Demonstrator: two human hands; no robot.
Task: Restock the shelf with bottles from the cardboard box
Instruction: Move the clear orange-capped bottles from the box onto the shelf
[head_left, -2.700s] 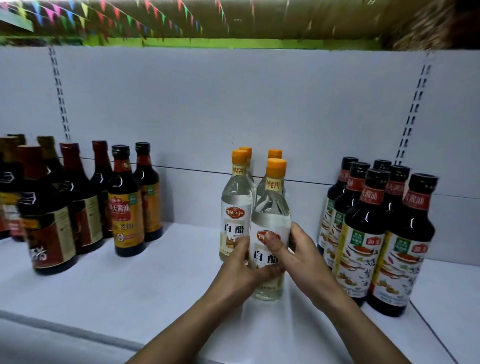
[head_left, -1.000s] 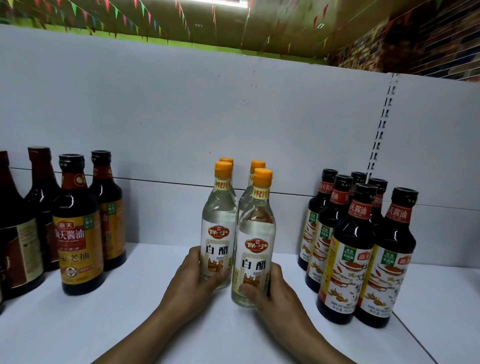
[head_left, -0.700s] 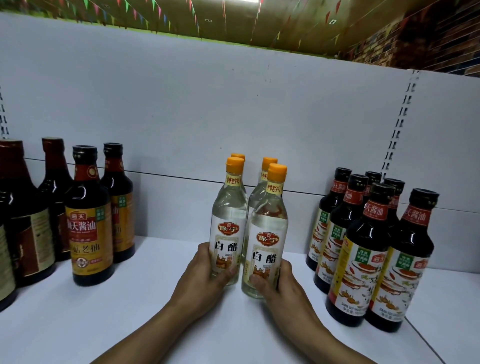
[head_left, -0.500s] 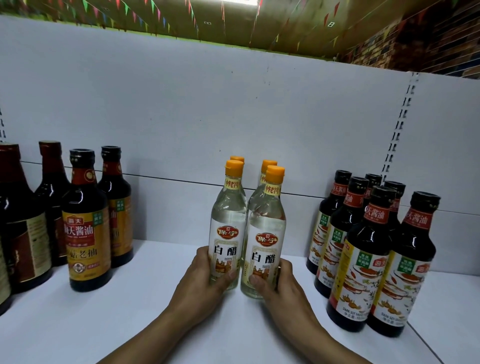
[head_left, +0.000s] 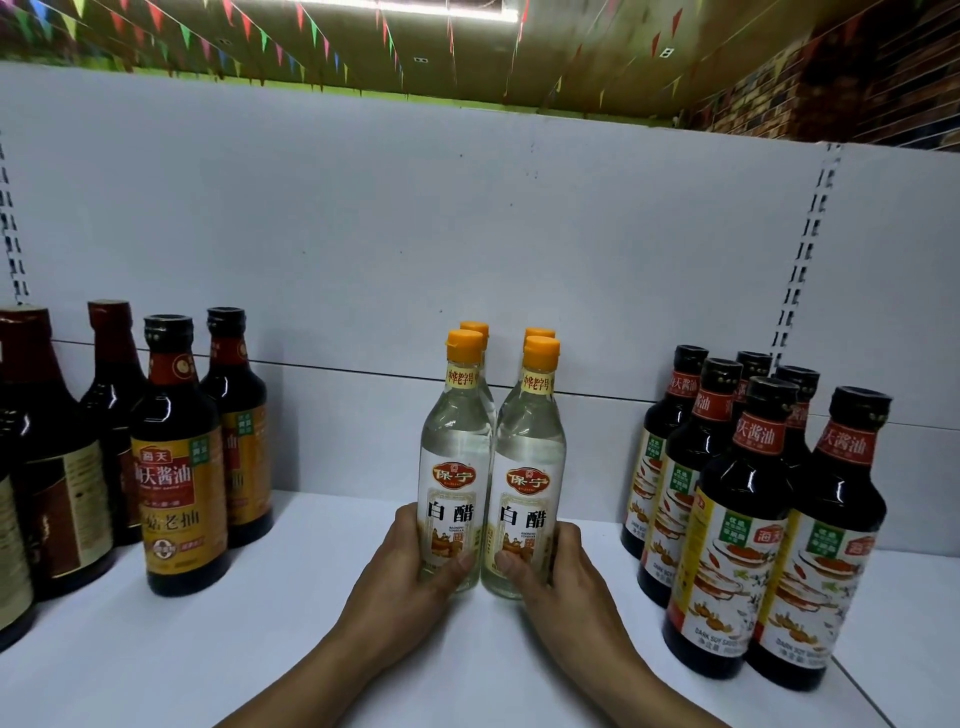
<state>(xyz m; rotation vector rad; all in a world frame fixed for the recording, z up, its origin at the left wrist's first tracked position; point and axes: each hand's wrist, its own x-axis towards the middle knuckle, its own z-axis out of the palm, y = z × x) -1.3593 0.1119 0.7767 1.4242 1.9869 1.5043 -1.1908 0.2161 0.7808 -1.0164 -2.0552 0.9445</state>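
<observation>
Orange caps topped four clear bottles of white vinegar, which stood two by two at the centre of the frame on the white shelf (head_left: 311, 649). The left hand (head_left: 410, 582) wrapped its grip round the base of the front-left bottle (head_left: 452, 447). The right hand (head_left: 563, 577) held the front-right bottle (head_left: 529, 447) the same way, and the two bottles touched. Only the caps and shoulders of the two rear bottles (head_left: 540, 333) showed. Six dark soy sauce bottles (head_left: 727, 545) clustered at right. At left stood four dark bottles (head_left: 176, 467), with part of a fifth at the frame's edge.
</observation>
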